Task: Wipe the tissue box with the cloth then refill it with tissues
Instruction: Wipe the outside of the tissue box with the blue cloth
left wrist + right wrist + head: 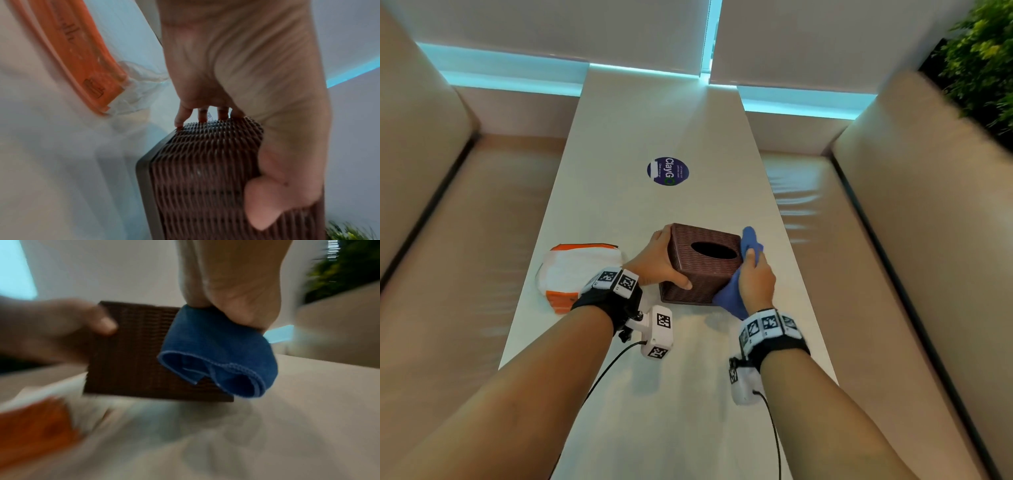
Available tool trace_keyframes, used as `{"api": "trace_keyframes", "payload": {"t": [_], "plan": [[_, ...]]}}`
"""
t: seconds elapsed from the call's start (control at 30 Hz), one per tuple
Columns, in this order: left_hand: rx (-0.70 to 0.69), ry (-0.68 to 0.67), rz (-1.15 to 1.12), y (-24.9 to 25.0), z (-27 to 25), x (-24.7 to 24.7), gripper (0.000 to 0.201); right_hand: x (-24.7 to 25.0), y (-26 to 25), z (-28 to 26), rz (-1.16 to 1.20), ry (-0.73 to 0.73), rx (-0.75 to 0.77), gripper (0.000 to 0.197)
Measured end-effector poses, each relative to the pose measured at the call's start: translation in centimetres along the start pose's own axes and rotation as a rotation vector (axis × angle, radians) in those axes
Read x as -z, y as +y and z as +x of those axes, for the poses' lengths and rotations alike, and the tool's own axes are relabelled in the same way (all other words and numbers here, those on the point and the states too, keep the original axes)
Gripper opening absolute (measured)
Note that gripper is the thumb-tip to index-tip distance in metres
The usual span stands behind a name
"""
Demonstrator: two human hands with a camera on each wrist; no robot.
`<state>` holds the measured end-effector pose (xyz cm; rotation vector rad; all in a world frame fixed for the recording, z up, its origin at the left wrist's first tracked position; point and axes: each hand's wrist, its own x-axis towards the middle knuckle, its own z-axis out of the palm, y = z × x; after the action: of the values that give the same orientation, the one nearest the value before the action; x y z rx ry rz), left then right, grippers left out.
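A brown woven tissue box (702,263) with an oval top slot stands on the white table (654,120), tilted so its near left edge is lifted. My left hand (659,258) grips its left side, thumb on the near face and fingers over the far edge (202,114). My right hand (755,277) holds a bunched blue cloth (736,294) against the box's right side. In the right wrist view the cloth (218,352) hangs from my fist over the box (131,353). A white and orange tissue pack (571,270) lies left of the box.
A round purple sticker (667,171) is on the table beyond the box. Beige padded benches (465,240) run along both sides of the narrow table. A green plant (979,58) stands at the far right.
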<state>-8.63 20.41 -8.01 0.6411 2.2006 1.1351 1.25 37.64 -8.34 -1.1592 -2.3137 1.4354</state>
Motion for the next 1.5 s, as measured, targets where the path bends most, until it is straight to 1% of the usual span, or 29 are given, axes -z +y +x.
{"api": "trace_keyframes", "payload": {"t": [0.07, 0.13, 0.2, 0.3, 0.37, 0.4, 0.47, 0.5, 0.57, 0.63, 0.67, 0.73, 0.83, 0.87, 0.9, 0.93, 0.97, 1.0, 1.07, 1.13, 1.2, 1.23, 1.27, 1.33, 1.37, 1.4, 1.43, 1.47, 1.5], "plan": [[0.028, 0.012, -0.107, 0.5, 0.1, 0.2, 0.117, 1.2, -0.4, 1.3, 0.363, -0.073, -0.244, 0.054], [0.093, 0.039, -0.311, 1.0, -0.1, 0.5, 0.096, 2.1, -0.4, 1.5, 0.652, -0.166, -0.372, 0.06], [0.166, 0.019, -0.456, 1.3, -0.3, 1.1, 0.078, 3.0, -0.5, 0.9, 0.699, -0.271, -0.379, 0.065], [0.221, -0.064, -0.528, 1.6, -0.6, 2.2, 0.053, 3.6, -0.7, 0.5, 0.608, -0.448, -0.355, 0.068], [0.285, -0.104, -0.6, 1.7, -0.9, 2.6, 0.038, 4.0, -0.7, 0.0, 0.591, -0.514, -0.411, 0.067], [0.31, -0.124, -0.616, 1.7, -0.9, 2.7, 0.036, 4.2, -0.9, -0.4, 0.587, -0.534, -0.439, 0.07], [0.326, -0.138, -0.594, 1.8, -0.9, 2.7, 0.043, 4.2, -0.8, -0.4, 0.589, -0.537, -0.465, 0.077], [0.317, -0.131, -0.593, 1.9, -0.8, 2.6, 0.05, 4.1, -0.8, -0.3, 0.583, -0.527, -0.465, 0.073], [0.255, -0.1, -0.682, 2.0, -0.3, 2.0, 0.062, 4.1, -1.0, -0.5, 0.638, -0.518, -0.445, 0.055], [0.142, -0.091, -0.751, 2.2, 0.0, 1.4, 0.084, 4.1, -1.1, -0.3, 0.737, -0.515, -0.442, 0.048], [0.075, -0.109, -0.708, 2.2, 0.1, 1.3, 0.097, 4.2, -1.3, -0.2, 0.785, -0.522, -0.442, 0.05], [-0.065, -0.172, -0.491, 2.3, 0.1, 1.4, 0.119, 4.4, -1.0, 0.2, 0.809, -0.533, -0.441, 0.055], [-0.233, -0.232, -0.159, 2.1, -0.2, 1.9, 0.137, 5.1, -0.2, 0.7, 0.667, -0.457, -0.344, 0.055], [-0.291, -0.236, -0.079, 2.1, -0.4, 2.0, 0.141, 5.4, -0.1, 0.7, 0.639, -0.461, -0.369, 0.06], [-0.338, -0.233, 0.018, 2.0, -0.4, 2.1, 0.146, 5.5, 0.6, 1.3, 0.638, -0.442, -0.41, 0.073], [-0.366, -0.227, 0.156, 2.1, -0.7, 2.3, 0.151, 5.8, 0.5, 0.9, 0.651, -0.441, -0.432, 0.084], [-0.381, -0.222, 0.315, 2.1, -1.1, 2.5, 0.155, 6.0, 0.7, 1.2, 0.62, -0.468, -0.445, 0.088], [-0.38, -0.221, 0.474, 2.3, -1.5, 2.9, 0.159, 6.2, 0.8, 1.3, 0.562, -0.461, -0.414, 0.084], [-0.409, -0.213, 0.719, 2.3, -2.0, 3.7, 0.164, 6.9, 0.2, 1.2, 0.426, -0.415, -0.21, 0.072], [-0.505, -0.173, 0.863, 1.9, -1.9, 4.3, 0.165, 6.9, -1.2, 1.5, 0.208, -0.409, -0.01, 0.103], [-0.644, -0.075, 0.913, 1.7, -1.6, 4.7, 0.159, 6.6, -1.2, 2.9, 0.109, -0.535, 0.037, 0.144], [-0.708, -0.027, 0.915, 1.6, -1.5, 4.7, 0.153, 6.5, -0.5, 3.8, 0.074, -0.567, 0.123, 0.154], [-0.75, 0.002, 0.901, 1.8, -1.5, 4.7, 0.145, 6.5, -1.1, 2.9, 0.085, -0.566, 0.178, 0.146], [-0.782, 0.026, 0.859, 1.9, -1.5, 4.3, 0.132, 6.3, -2.2, 0.3, 0.09, -0.503, 0.165, 0.094], [-0.776, 0.031, 0.826, 1.8, -1.6, 4.1, 0.128, 6.4, -2.1, -0.1, 0.155, -0.514, 0.16, 0.074], [-0.754, 0.031, 0.786, 1.6, -1.6, 3.9, 0.126, 6.4, -1.6, 0.3, 0.227, -0.533, 0.092, 0.06], [-0.716, 0.022, 0.729, 1.2, -1.6, 3.5, 0.126, 6.2, -1.6, 0.8, 0.318, -0.542, -0.064, 0.049], [-0.666, 0.006, 0.655, 0.7, -1.6, 3.1, 0.128, 6.0, -1.7, 1.2, 0.347, -0.532, -0.221, 0.049], [-0.611, -0.009, 0.576, 0.1, -1.7, 2.5, 0.132, 5.8, -1.9, 1.6, 0.397, -0.532, -0.327, 0.057]]}}
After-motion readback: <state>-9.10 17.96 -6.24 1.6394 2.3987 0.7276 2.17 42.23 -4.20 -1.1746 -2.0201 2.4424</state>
